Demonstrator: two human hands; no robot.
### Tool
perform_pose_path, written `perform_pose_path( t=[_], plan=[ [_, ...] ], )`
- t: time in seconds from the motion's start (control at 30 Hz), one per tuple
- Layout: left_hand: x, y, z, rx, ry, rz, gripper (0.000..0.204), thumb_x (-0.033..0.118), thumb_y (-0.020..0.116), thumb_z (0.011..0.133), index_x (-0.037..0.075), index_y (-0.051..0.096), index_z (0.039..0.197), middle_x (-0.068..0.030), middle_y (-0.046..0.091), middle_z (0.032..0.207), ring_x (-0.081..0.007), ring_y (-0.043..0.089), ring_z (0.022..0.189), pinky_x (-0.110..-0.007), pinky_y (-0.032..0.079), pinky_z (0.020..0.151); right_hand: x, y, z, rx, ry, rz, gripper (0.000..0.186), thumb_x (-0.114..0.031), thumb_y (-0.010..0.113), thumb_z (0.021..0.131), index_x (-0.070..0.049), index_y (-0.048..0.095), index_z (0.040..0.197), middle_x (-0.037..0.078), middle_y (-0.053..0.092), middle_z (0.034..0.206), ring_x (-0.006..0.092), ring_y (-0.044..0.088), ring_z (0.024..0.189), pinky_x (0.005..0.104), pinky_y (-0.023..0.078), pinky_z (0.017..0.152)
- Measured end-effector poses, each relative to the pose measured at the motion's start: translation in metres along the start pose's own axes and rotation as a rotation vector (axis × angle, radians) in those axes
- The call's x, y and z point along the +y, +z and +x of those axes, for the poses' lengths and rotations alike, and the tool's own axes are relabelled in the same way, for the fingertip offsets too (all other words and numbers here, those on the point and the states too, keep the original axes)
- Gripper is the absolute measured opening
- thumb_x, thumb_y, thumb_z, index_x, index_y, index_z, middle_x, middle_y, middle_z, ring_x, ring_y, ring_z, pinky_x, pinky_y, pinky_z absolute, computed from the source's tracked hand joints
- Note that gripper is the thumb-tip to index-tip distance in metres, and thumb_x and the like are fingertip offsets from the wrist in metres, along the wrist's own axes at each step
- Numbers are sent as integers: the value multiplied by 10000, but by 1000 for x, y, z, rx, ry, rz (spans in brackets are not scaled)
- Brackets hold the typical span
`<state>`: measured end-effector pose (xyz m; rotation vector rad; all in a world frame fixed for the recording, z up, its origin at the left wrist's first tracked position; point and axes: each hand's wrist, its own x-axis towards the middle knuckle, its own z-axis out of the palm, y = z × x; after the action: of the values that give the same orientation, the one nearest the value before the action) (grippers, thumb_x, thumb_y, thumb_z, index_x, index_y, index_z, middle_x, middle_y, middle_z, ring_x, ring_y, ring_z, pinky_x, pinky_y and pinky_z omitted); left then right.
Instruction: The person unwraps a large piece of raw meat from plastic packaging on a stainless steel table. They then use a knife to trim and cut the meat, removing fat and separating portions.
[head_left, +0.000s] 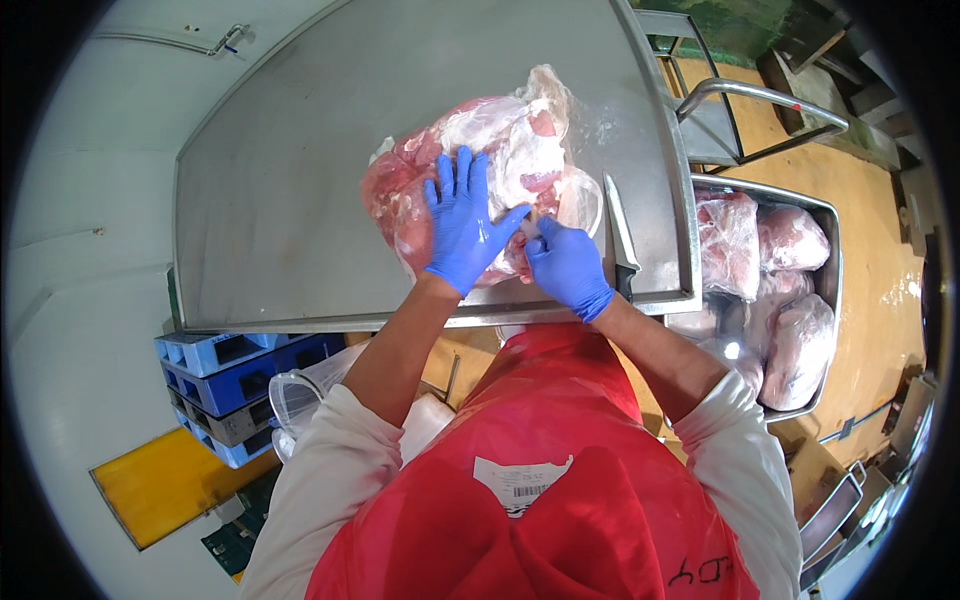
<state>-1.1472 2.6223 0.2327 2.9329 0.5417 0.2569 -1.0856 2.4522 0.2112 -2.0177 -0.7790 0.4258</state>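
Observation:
A large raw cut of meat (425,190), pink with white fat, lies on the metal work table (290,200). Clear plastic film (580,200) sticks out at its right side and far end. My left hand (463,225), in a blue glove, rests flat on the meat with its fingers spread. The gloved fingers of my right hand (570,265) are curled closed at the meat's near right side. A small whitish bit shows at those fingertips; whether it is fat, bone or film I cannot make out. Right of that hand lies a knife (620,230), blade pointing away, dark handle near me.
A raised rim (660,140) edges the table. To the right stands a metal tub (838,250) holding several plastic-wrapped meat pieces (795,240). Beyond it is a metal cart with a tubular handle (770,85). Stacked plastic pallets (225,375) stand below the table's near left corner.

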Motion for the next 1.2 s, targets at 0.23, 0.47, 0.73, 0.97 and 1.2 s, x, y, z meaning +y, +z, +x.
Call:
perform_pose_path(
  t=[0.23, 0.47, 0.73, 0.97, 1.2],
  plan=[
    [-3, -8, -1, -30, 31, 8, 992, 620, 711, 868, 12, 359, 1568, -241, 264, 1668, -506, 193, 1537, -679, 161, 1204, 2, 5, -18, 50, -2, 60, 173, -204, 603, 906, -39, 627, 951, 261, 658, 719, 467, 673, 702, 558, 544, 654],
    [4, -20, -5, -67, 45, 16, 978, 649, 672, 882, 39, 357, 1580, -247, 243, 1677, -532, 171, 1536, -741, 110, 1181, 29, -30, -26, -57, -281, -241, 118, -189, 644, 887, -92, 590, 927, 201, 666, 727, 419, 680, 675, 535, 534, 609],
    [-15, -15, -12, -6, 99, 66, 671, 490, 566, 1019, 190, 396, 1594, -180, 279, 1685, -493, 217, 1540, -725, 152, 1182, 19, -48, -54, 101, -161, -384, 205, -192, 695, 863, -63, 626, 1006, 212, 636, 1123, 376, 667, 970, 486, 529, 798],
    [-21, -11, -25, 69, 89, 123, 560, 426, 510, 1051, 218, 448, 1566, -181, 354, 1644, -435, 306, 1517, -708, 212, 1176, 91, -28, -161, 124, 134, -459, 526, -302, 734, 873, -62, 551, 1304, 232, 595, 1163, 435, 629, 996, 532, 535, 810],
    [-35, -3, -12, 240, 198, -143, 652, 424, 620, 985, 133, 466, 1547, -201, 459, 1574, -420, 399, 1465, -620, 293, 1174, 102, -18, -146, 132, 551, -163, 403, -200, 622, 897, -64, 440, 1229, 351, 648, 1112, 564, 643, 991, 636, 516, 853]
  ],
)
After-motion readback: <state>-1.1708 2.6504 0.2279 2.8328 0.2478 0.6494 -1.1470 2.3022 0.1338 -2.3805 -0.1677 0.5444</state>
